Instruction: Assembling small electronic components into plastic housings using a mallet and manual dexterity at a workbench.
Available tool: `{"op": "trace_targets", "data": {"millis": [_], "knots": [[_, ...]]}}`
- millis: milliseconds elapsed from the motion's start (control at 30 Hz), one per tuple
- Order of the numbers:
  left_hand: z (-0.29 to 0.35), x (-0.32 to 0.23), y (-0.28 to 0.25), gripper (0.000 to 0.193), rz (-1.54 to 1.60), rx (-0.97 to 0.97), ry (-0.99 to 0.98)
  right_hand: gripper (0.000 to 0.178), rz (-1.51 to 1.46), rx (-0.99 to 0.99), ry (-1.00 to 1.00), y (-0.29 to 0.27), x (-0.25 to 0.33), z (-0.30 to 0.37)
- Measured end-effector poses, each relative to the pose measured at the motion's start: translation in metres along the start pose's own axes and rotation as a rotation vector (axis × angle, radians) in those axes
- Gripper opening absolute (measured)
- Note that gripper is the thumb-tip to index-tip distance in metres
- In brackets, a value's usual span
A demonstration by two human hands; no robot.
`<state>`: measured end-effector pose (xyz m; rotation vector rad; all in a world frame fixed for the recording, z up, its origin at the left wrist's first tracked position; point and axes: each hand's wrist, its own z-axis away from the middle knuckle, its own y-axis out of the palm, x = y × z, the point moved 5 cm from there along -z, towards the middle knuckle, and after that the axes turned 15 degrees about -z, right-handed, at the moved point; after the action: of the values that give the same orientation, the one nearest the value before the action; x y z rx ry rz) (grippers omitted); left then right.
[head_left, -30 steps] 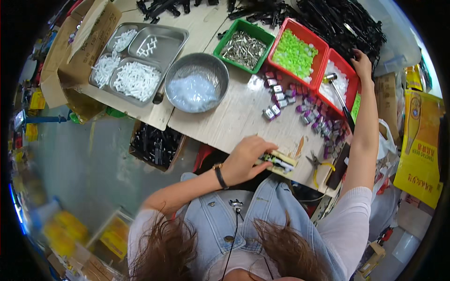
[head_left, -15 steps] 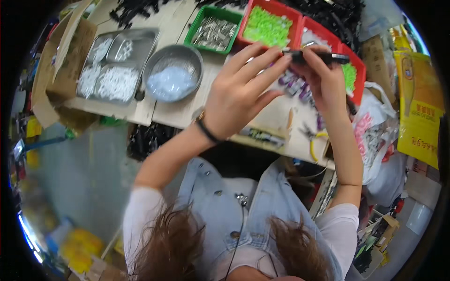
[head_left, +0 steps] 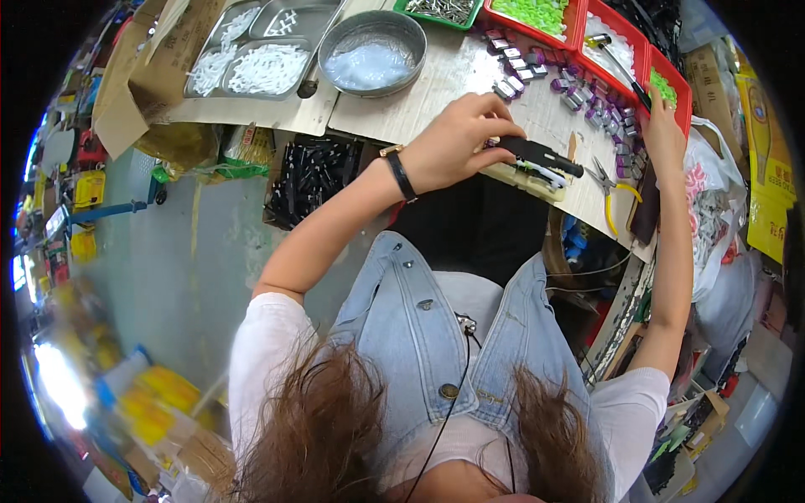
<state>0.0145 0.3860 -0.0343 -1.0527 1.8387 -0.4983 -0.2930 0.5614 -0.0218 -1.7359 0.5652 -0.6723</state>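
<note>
Black and slim, the long part [head_left: 545,157] sits at or just above the cream block [head_left: 530,186] on the near edge of the surface [head_left: 453,80]; from this angle I cannot tell whether the 2 touch. The left hand [head_left: 457,144] has it in a pinch grip, thumb to the near side and fingers to the far side, clasping its left end while the other end juts free toward the right. It looks like moulded plastic, so it should feel light and stiff, with smooth sides that may slide if the hold is slack. A small slot seems to break its outer stretch, and any thin wall there could chip, so the left end, where the fingers sit, seems the sounder place to hold; 1 hand should manage the weight easily. The right hand [head_left: 665,138] is well apart, over the red bin [head_left: 685,109], its fingertips by the black handle end of a metal-headed tool [head_left: 622,65]; whether that grip closes around the handle or merely touches it, I cannot tell. The tool is likely head-heavy and best taken by its handle. Yellow-handled pliers [head_left: 610,197] and purple-and-silver pieces [head_left: 574,99] lie on the surface nearby.
</note>
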Motion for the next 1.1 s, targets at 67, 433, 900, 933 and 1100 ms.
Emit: {"op": "trace_targets", "data": {"millis": [67, 433, 900, 933, 1100], "knots": [[0.008, 0.001, 0.011, 0.03, -0.04, 0.015, 0.011, 0.042, 0.072, 0.065, 0.03, -0.005, 0.009, -0.001], [0.011, -0.003, 0.025, 0.032, -0.231, 0.135, 0.012, 0.026, -1.171, -0.142, 0.268, -0.075, 0.05, 0.129], [0.038, -0.014, 0.051, 0.075, -0.462, -0.012, 0.169, 0.014, -0.625, -0.039, 0.171, -0.051, 0.101, 0.226], [0.037, -0.014, 0.055, 0.075, -0.477, -0.049, 0.199, 0.013, -0.468, 0.069, 0.112, -0.034, 0.098, 0.229], [0.043, -0.009, 0.062, 0.073, -0.484, -0.131, 0.205, 0.016, -0.486, 0.023, 0.058, -0.031, 0.105, 0.233]]}}
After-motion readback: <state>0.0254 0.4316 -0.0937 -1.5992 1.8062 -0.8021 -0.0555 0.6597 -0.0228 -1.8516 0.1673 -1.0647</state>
